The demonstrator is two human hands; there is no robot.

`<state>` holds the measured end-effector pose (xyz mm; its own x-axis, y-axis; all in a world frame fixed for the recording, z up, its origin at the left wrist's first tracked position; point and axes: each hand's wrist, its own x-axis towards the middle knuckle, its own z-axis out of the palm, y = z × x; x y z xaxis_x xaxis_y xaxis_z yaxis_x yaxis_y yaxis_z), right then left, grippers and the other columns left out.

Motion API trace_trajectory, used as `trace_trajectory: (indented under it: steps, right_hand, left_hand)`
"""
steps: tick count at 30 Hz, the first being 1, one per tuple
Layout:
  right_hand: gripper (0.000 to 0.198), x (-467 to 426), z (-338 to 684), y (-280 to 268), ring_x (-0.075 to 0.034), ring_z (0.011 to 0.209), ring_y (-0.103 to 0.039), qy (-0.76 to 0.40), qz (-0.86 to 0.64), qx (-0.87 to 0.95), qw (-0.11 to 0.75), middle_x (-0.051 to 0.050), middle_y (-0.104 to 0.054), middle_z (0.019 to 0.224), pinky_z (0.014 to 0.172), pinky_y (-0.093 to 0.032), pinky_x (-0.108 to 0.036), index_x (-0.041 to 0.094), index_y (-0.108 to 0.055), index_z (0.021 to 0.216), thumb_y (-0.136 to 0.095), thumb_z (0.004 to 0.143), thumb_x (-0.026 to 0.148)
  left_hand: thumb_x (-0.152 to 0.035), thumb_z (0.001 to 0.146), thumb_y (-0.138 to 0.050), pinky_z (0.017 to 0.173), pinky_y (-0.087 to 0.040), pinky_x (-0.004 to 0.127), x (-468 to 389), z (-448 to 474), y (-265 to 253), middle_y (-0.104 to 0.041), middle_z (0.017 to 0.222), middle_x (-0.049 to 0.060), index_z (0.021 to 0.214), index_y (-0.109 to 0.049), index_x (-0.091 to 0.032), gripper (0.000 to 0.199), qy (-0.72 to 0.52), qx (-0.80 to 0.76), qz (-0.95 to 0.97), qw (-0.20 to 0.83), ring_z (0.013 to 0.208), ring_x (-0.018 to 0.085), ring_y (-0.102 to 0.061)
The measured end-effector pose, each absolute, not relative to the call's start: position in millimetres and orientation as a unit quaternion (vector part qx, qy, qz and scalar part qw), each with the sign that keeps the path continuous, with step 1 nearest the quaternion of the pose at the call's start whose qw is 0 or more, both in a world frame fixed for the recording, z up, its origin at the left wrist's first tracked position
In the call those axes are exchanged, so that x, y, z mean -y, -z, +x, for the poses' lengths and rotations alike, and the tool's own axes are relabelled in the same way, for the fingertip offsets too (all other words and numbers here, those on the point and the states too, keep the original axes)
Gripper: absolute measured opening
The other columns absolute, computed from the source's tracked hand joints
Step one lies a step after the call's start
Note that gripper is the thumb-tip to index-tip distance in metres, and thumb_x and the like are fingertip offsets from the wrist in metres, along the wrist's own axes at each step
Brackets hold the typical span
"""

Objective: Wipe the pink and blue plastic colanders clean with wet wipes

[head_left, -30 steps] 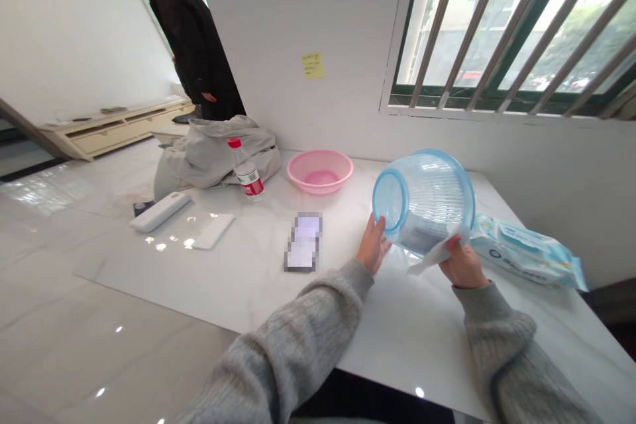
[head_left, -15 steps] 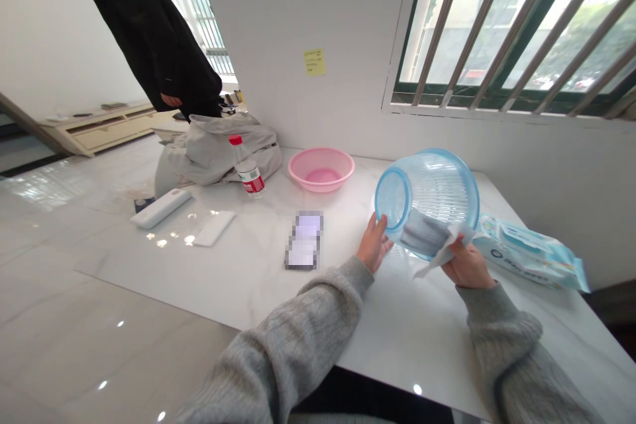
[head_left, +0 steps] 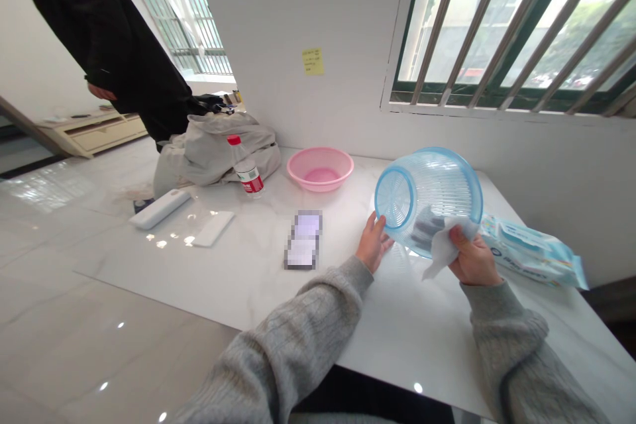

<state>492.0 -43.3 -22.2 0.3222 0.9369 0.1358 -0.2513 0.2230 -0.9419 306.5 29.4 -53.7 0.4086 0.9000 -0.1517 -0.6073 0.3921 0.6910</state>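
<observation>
A translucent blue plastic basket [head_left: 437, 179] is tipped on its side above the white table, its ribbed round base towards my left. My left hand [head_left: 373, 243] grips it by the base rim, thumb on the near side. In my right hand [head_left: 474, 258] a white wet wipe [head_left: 444, 248] is pinched, pressed to the basket's near lower wall close to the wide rim. Part of the wipe hangs down below the fingers. Behind my right hand lies a light blue pack of wet wipes [head_left: 539, 252] on the table.
A pink basin [head_left: 320, 170] stands near the wall. Left of it are a red-capped bottle [head_left: 247, 169] and a grey cloth bag [head_left: 213, 149]. A phone [head_left: 303, 240], a flat white object [head_left: 213, 228] and a long white case [head_left: 159, 209] lie on the table [head_left: 199, 291]. A person in black [head_left: 104, 33] stands beyond.
My right hand has slid slightly right and the wipe now lies flatter against the basket wall. The basket barely shifted. The person in black has moved left.
</observation>
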Motion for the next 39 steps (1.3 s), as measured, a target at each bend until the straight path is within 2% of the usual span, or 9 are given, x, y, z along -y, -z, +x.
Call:
trace_trajectory:
  steps: [6,22,29,33,39]
  right_hand:
    - [0.026,44.2,488.6,15.2,-0.034,0.1,-0.077,-0.426,-0.448,0.392,0.681,-0.003,-0.077,0.081,0.089,-0.066,-0.054,0.032,-0.074,0.089,-0.081,0.079,0.054]
    - [0.027,41.5,489.0,13.4,-0.033,0.097,-0.077,-0.372,-0.449,0.399,0.708,-0.004,-0.079,0.083,0.087,-0.066,-0.053,0.028,-0.075,0.09,-0.082,0.08,0.051]
    - [0.03,39.5,491.1,19.1,-0.033,0.1,-0.077,-0.412,-0.44,0.389,0.697,-0.003,-0.079,0.086,0.092,-0.065,-0.053,0.029,-0.076,0.09,-0.083,0.077,0.055]
    - [0.031,39.0,489.9,25.2,-0.034,0.108,-0.076,-0.431,-0.423,0.419,0.678,-0.004,-0.081,0.101,0.101,-0.06,-0.056,0.032,-0.076,0.094,-0.077,0.081,0.06]
    - [0.045,44.5,483.9,23.7,-0.038,0.131,-0.064,-0.503,-0.391,0.462,0.618,-0.007,-0.074,0.129,0.114,-0.048,-0.063,0.032,-0.077,0.109,-0.076,0.078,0.064]
  left_hand:
    - [-0.055,0.083,-0.078,0.117,-0.041,0.053,-28.3,306.7,54.1,-0.061,0.148,0.007,0.139,-0.058,-0.035,0.063,-0.474,-0.264,0.284,0.79,0.13,0.03,-0.063]
    - [-0.055,0.083,-0.078,0.118,-0.04,0.052,-29.4,307.6,56.3,-0.06,0.149,0.008,0.14,-0.057,-0.035,0.064,-0.474,-0.266,0.298,0.785,0.13,0.03,-0.062]
    - [-0.053,0.085,-0.076,0.119,-0.039,0.051,-31.9,306.3,55.3,-0.06,0.149,0.006,0.141,-0.058,-0.037,0.062,-0.481,-0.265,0.291,0.784,0.129,0.028,-0.063]
    - [-0.052,0.089,-0.071,0.119,-0.04,0.05,-34.5,305.9,56.0,-0.059,0.151,0.005,0.142,-0.057,-0.036,0.057,-0.482,-0.266,0.294,0.782,0.13,0.027,-0.063]
    - [-0.05,0.091,-0.068,0.116,-0.043,0.05,-36.6,307.1,58.9,-0.064,0.145,0.008,0.145,-0.056,-0.033,0.058,-0.481,-0.265,0.284,0.786,0.129,0.028,-0.064]
